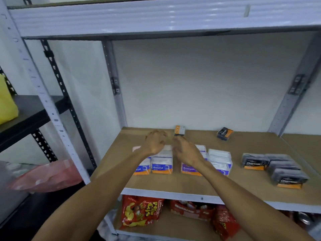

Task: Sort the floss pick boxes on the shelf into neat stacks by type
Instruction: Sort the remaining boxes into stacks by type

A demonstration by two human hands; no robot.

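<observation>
White "Round" floss pick boxes (162, 162) are stacked at the left of the brown shelf board (173, 183), with white "Smooth" boxes (220, 160) stacked to their right. Dark "Charcoal" boxes (255, 161) lie at the right in loose stacks. One charcoal box (180, 130) stands upright against the back wall and another (224, 133) lies tilted further right. My left hand (155, 141) hovers over the back of the Round stacks, fingers spread, holding nothing. My right hand (186, 150) hovers above the Smooth stack, fingers apart, just in front of the upright charcoal box.
A pink item (136, 148) lies behind the Round boxes. Snack bags (141, 212) fill the shelf below. Metal uprights (114, 84) frame the bay, with a shelf overhead (156, 20). A red bag (46, 176) and a yellow bag (7, 103) sit to the left.
</observation>
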